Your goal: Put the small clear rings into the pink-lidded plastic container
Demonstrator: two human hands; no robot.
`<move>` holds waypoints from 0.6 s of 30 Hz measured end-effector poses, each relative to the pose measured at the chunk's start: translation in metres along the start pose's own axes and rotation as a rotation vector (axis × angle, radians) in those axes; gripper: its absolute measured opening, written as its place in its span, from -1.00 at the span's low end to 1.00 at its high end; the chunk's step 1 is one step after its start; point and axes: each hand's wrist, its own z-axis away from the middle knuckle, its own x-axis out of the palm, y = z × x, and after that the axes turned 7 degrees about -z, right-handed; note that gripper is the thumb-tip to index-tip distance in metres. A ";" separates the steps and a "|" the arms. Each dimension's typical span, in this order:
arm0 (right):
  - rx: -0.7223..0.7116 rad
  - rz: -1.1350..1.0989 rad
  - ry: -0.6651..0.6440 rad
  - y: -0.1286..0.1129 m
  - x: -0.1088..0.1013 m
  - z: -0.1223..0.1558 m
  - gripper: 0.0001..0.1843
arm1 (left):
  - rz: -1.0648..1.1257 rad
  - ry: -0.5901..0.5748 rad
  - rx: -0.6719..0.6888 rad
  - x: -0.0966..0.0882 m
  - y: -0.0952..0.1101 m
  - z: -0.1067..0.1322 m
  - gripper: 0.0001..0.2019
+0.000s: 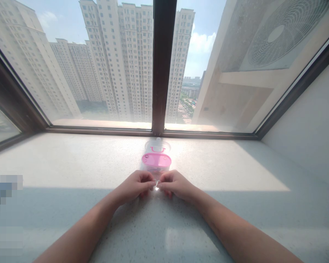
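- Head view, and from where I stand the work looks under way: a small clear piece (157, 185) is up between the fingertips, just on the near side of a pink-topped box (156, 160).
- Left hand (138, 185) pinches it from one side with thumb and forefinger; the right hand (177, 184) seems to do the same from the other, so both look closed on that one piece.
- Done, as far as I can see: the piece is in hand, and the box sits on the pale speckled ledge (71, 164), near the window frame (161, 73).
- Left: the handling appears unfinished, since neither hand is free of the piece; how much remains I can't judge.
- Hard to make out: the piece's shape, lost in glare and fingertips.
- Behind the pink top lies a clear oval part (157, 143) with a pink handle (157, 151); whether they are joined, I can't tell. The box's contents are unclear too.
- A pixelated patch (1, 188) hides something at the left edge, and both forearms are cut off below.
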 end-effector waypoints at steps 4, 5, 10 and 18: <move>0.005 0.004 0.003 0.000 0.001 0.000 -0.82 | 0.008 -0.001 0.018 0.000 -0.002 -0.001 -0.73; 0.005 0.004 0.004 -0.001 0.001 0.000 -0.82 | 0.010 -0.003 0.019 0.000 -0.002 -0.001 -0.73; 0.007 -0.001 0.003 -0.003 0.001 0.000 -0.83 | 0.011 -0.006 0.016 0.000 -0.001 -0.001 -0.74; -0.003 0.000 0.001 -0.002 0.001 0.001 -0.85 | 0.015 -0.005 0.015 -0.001 0.000 0.000 -0.74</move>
